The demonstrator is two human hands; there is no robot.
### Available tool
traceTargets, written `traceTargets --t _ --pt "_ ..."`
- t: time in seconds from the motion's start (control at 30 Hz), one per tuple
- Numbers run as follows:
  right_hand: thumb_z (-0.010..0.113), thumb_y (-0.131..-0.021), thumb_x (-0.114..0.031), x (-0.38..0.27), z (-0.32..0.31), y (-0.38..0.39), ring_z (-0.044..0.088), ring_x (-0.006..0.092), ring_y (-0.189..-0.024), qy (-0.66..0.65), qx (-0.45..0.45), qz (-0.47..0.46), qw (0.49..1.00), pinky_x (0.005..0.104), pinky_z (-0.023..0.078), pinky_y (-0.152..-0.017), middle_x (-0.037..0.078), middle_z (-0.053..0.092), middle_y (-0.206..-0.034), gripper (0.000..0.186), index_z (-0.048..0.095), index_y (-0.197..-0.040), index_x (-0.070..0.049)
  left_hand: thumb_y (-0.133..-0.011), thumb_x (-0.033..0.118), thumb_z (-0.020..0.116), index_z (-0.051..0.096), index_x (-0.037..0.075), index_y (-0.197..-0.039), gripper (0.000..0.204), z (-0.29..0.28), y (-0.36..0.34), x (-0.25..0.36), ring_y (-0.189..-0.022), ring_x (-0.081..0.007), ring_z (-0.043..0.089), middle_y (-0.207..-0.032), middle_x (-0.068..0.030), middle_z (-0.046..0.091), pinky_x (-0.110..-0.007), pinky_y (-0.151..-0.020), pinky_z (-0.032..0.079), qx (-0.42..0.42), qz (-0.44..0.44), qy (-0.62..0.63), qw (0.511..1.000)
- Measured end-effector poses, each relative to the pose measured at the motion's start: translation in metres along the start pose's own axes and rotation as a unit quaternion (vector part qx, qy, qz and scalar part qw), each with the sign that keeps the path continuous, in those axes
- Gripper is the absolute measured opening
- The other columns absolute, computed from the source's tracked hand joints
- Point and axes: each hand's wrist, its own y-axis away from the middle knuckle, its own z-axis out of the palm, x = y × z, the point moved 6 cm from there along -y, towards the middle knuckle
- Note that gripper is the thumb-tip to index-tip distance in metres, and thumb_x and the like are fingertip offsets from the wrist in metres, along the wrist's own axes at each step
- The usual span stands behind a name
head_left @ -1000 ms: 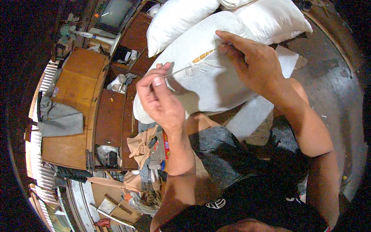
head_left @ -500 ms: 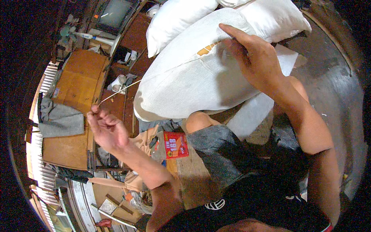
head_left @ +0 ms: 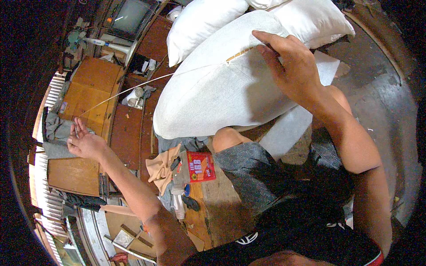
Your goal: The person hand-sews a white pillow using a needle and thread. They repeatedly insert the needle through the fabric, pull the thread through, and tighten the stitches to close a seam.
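Note:
A large white pillow (head_left: 213, 97) rests on my lap, with a short open seam (head_left: 239, 54) showing tan at its top edge. My right hand (head_left: 293, 71) lies over that edge just right of the seam, fingers curled on the fabric. A long pale thread (head_left: 133, 91) runs taut from the seam down to the left. My left hand (head_left: 84, 142) is stretched far out to the left, and its fingertips pinch the thread's end. Whether a needle sits there is too small to tell.
Two more white pillows (head_left: 202, 24) (head_left: 315, 20) lie behind. A wooden cabinet (head_left: 88, 93) with grey cloth (head_left: 55, 133) is at left, a television (head_left: 128, 17) beyond it. A red packet (head_left: 199, 166), beige cloth (head_left: 159, 166) and a white foam slab (head_left: 290, 126) lie near my knees.
My left hand has swung from the seam far out and down to the left, drawing the thread long and taut. My right hand has stayed on the pillow's edge.

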Motion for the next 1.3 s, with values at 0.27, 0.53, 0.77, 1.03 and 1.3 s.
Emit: traceTargets --t 0.27,0.53,0.77,1.03,1.3 --pt "0.069 -0.097 -0.013 -0.003 0.003 0.001 0.063 0.0314 -0.078 0.025 -0.003 -0.021 0.999 0.0422 0.053 -0.074 0.012 0.074 -0.102 0.035 0.068 -0.132 -0.013 -0.111 0.016 0.045 0.037 -0.013 -0.112 0.03 0.011 -0.009 0.019 -0.096 -0.0426 0.071 -0.111 -0.0335 0.061 -0.043 -0.081 0.066 0.011 0.113 -0.042 0.993" --pt "0.07 -0.098 -0.007 -0.006 0.0 0.001 0.067 0.0208 -0.078 -0.1 0.036 0.013 0.994 0.0341 0.053 -0.073 0.011 0.072 -0.096 0.019 0.069 -0.116 -0.007 -0.104 0.031 0.064 0.057 0.003 -0.101 0.029 0.06 0.137 0.123 -0.06 -0.0182 0.063 -0.072 -0.0126 0.067 -0.026 -0.054 0.048 -0.328 -0.183 0.091 0.922" --pt "0.066 -0.087 -0.003 0.003 -0.004 0.003 0.066 0.0403 -0.108 -0.075 0.045 -0.048 0.995 0.0484 0.051 -0.097 0.013 0.071 -0.109 0.028 0.066 -0.115 -0.01 -0.098 0.001 0.067 0.063 -0.003 -0.124 0.027 0.128 0.315 0.084 -0.106 -0.02 0.071 -0.112 -0.0136 0.075 -0.034 -0.095 0.055 -0.498 -0.372 -0.033 0.782" --pt "0.073 -0.095 -0.019 -0.013 -0.009 -0.027 0.05 0.0474 -0.137 -0.077 -0.18 -0.165 0.967 0.057 0.034 -0.12 0.025 0.056 -0.145 0.039 0.067 -0.132 -0.006 -0.1 0.008 0.07 0.05 -0.003 -0.141 0.046 0.203 0.376 0.091 -0.125 -0.0221 0.061 -0.132 -0.0189 0.066 -0.034 -0.103 0.051 -0.305 -0.464 0.146 0.819" --pt "0.077 -0.085 -0.012 -0.002 -0.005 -0.016 0.047 0.0387 -0.138 0.044 -0.039 -0.121 0.991 0.0507 0.038 -0.118 0.008 0.06 -0.142 0.048 0.073 -0.131 -0.022 -0.106 0.018 0.063 0.069 0.0 -0.12 0.023 0.201 0.341 0.091 -0.076 -0.0067 0.057 -0.085 -0.0005 0.063 -0.021 -0.072 0.048 -0.328 -0.465 0.145 0.809"
